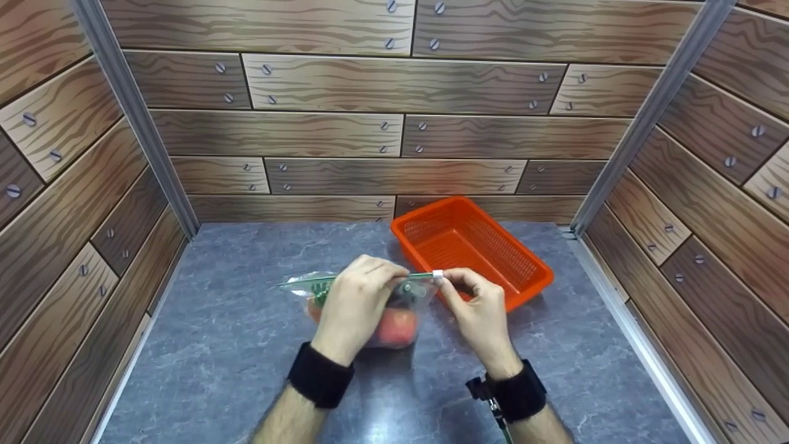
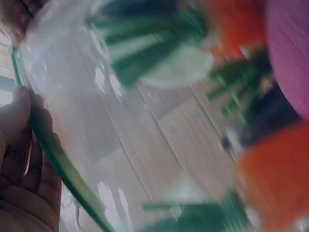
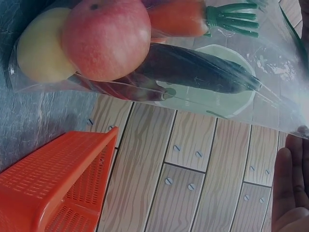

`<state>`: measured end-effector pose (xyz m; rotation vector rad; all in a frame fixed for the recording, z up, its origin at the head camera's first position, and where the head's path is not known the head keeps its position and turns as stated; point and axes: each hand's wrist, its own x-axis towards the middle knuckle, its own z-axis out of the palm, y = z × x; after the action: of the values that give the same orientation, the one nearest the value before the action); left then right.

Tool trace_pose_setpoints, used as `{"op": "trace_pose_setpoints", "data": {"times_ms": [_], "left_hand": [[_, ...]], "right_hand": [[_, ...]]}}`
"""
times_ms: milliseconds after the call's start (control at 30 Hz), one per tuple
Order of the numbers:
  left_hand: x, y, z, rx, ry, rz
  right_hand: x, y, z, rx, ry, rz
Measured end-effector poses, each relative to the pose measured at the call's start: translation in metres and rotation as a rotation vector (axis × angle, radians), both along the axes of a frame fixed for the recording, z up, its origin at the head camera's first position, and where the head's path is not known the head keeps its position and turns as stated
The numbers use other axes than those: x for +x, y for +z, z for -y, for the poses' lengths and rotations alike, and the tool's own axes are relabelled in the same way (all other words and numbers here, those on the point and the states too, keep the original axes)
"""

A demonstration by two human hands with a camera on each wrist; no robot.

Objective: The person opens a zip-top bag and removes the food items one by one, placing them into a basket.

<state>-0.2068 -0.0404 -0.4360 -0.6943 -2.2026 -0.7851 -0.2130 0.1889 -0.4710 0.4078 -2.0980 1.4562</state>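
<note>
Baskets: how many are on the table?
1. The orange basket stands at the back right of the grey table, just behind the right hand; none other shows.

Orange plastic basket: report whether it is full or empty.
Empty. The orange plastic basket shows only bare mesh floor in the head view; the produce sits in the clear zip bag.

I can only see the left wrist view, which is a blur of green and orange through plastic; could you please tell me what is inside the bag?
Observer: The right wrist view shows a red apple in the clear bag.
Operator: What are both hands doing?
Observer: The left hand grips the bag's top edge; the right hand pinches the white slider.
Operator: Anything nearby?
Observer: An orange basket sits just behind the right hand.
</note>
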Motion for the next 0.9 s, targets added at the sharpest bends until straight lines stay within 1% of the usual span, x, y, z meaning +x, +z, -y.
{"op": "trace_pose_setpoints", "data": {"times_ms": [200, 333, 467, 600, 700, 800, 900], "left_hand": [[-0.003, 0.004, -0.016, 0.019, -0.046, 0.031], [-0.004, 0.006, -0.024, 0.014, -0.071, 0.049], [-0.005, 0.009, -0.030, 0.005, -0.099, 0.055], [-0.007, 0.012, -0.034, -0.012, -0.113, 0.065], [-0.008, 0.011, -0.034, -0.047, -0.119, 0.070], [-0.008, 0.011, -0.033, -0.081, -0.123, 0.070], [-0.008, 0.011, -0.031, -0.094, -0.119, 0.069]], "right_hand": [[-0.001, 0.002, -0.004, 0.007, 0.033, 0.004], [-0.001, 0.003, -0.006, -0.002, 0.058, 0.015], [-0.002, 0.004, -0.009, 0.013, 0.065, 0.008], [-0.003, 0.004, -0.010, 0.040, 0.061, -0.012], [-0.002, 0.004, -0.011, 0.058, 0.059, -0.027], [-0.002, 0.004, -0.012, 0.082, 0.058, -0.053], [-0.002, 0.005, -0.012, 0.103, 0.064, -0.084]]}}
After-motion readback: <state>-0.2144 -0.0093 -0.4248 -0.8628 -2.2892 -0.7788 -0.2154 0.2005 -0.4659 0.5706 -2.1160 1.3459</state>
